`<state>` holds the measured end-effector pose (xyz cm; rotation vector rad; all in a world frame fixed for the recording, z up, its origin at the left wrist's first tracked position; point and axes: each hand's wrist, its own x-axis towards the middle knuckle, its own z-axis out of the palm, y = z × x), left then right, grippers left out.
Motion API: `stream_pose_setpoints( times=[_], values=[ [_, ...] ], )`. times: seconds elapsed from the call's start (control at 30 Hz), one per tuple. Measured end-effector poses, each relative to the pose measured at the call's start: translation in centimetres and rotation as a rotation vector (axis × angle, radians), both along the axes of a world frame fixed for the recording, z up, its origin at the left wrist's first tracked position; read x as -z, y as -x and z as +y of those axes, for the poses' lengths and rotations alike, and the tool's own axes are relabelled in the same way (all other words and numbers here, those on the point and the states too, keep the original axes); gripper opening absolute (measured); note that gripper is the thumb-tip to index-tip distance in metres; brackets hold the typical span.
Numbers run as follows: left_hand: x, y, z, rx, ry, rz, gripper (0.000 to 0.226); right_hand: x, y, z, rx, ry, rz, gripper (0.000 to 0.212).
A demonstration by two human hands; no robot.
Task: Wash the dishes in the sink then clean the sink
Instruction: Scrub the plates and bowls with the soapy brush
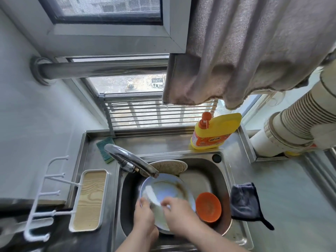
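Got the plate [163, 190] tipped up in the sink [221, 171], right under the tap [131, 160]. My left hand [144, 213] grips its near left rim, thumb over the edge. My right hand [179, 213] is on the plate's face, fingers curled, can't tell if there's anything in them. Orange bowl [208, 206] sits in the sink's right side, another dish [171, 166] at the back. Soap bottle [215, 131] and sponge [105, 149] along the bench's back edge, dark cloth [245, 202] hanging over the sink's right rim.

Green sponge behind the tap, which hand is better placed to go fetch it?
Probably left. The green sponge lies at the sink's back-left, on the left hand's side. But that hand grips the white plate, so the right hand must steady it.
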<state>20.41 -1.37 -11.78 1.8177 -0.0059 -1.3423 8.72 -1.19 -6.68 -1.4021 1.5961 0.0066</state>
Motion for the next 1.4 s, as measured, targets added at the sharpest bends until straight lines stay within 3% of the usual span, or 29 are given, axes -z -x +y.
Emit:
stream_pose_setpoints(
  times=[0.13,0.2,0.37,0.53,0.7,0.83,1.07,1.23,1.4],
  values=[
    [-0.9,-0.2,-0.1,0.005,0.005,0.050,0.032,2.3,5.8,-2.1,0.028,-0.044,0.229,0.013],
    [0.1,-1.6,-1.1,0.008,0.019,0.049,0.034,2.0,7.6,1.2,0.048,-0.075,0.194,0.011],
    [-0.4,-0.7,-0.9,0.057,-0.001,-0.007,0.032,-0.4,1.9,4.3,-0.087,-0.025,0.012,0.010],
    [-0.9,-0.8,-0.7,-0.020,-0.052,0.122,0.034,1.5,5.9,0.1,0.050,-0.052,0.153,0.009],
    [-0.7,-1.5,-1.2,-0.006,-0.053,0.112,0.033,-1.9,2.1,4.2,-0.061,-0.040,0.043,0.007],
    [-1.7,-0.9,-1.0,-0.018,-0.053,0.180,0.033,0.6,4.6,0.5,0.036,-0.071,0.148,0.012],
    [-1.0,-1.1,-1.4,0.017,-0.096,0.156,0.034,-2.1,0.9,3.8,-0.022,-0.062,0.046,0.012],
    [-2.5,-1.8,-1.4,-0.057,-0.065,0.159,0.031,0.8,5.0,1.3,0.084,-0.076,0.149,0.009],
    [-0.9,-2.6,-2.1,0.007,-0.042,0.107,0.030,-1.7,0.0,4.0,0.002,-0.075,0.033,0.013]
  ],
)
